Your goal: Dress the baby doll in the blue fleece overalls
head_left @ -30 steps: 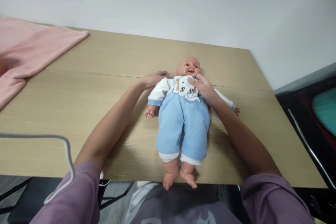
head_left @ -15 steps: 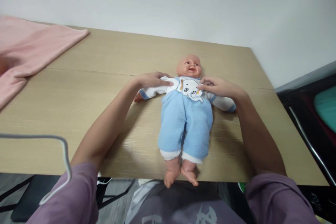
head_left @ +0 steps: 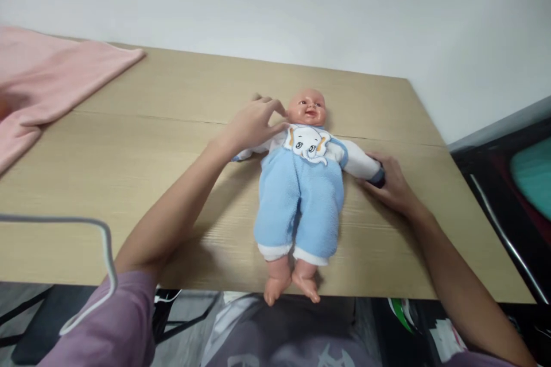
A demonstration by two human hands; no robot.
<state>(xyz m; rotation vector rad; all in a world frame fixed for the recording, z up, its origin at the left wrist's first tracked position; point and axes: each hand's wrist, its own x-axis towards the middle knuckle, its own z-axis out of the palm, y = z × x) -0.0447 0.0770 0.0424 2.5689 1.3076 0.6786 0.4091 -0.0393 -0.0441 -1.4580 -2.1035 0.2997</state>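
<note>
A baby doll point(head_left: 297, 195) lies on its back on the table, feet toward me and hanging at the front edge. It wears a light blue fleece outfit with white sleeves and an elephant face point(head_left: 307, 144) on the chest. My left hand point(head_left: 258, 120) hovers by the doll's shoulder on the left, fingers apart, thumb close to the collar; whether it touches is unclear. On the other side, my right hand point(head_left: 391, 183) is closed round the end of the doll's outstretched sleeve point(head_left: 361, 161), covering the doll's hand.
The wooden table point(head_left: 172, 183) runs up to a white wall. A pink cloth point(head_left: 64, 74) lies at the far left, and a white cable point(head_left: 55, 219) loops in at the lower left. Dark furniture point(head_left: 495, 172) with a teal item stands beyond the table's right edge.
My right hand has moved from the doll's chest out to the right sleeve end and closed on it. My left hand has lifted slightly, its fingers now beside the doll's head.
</note>
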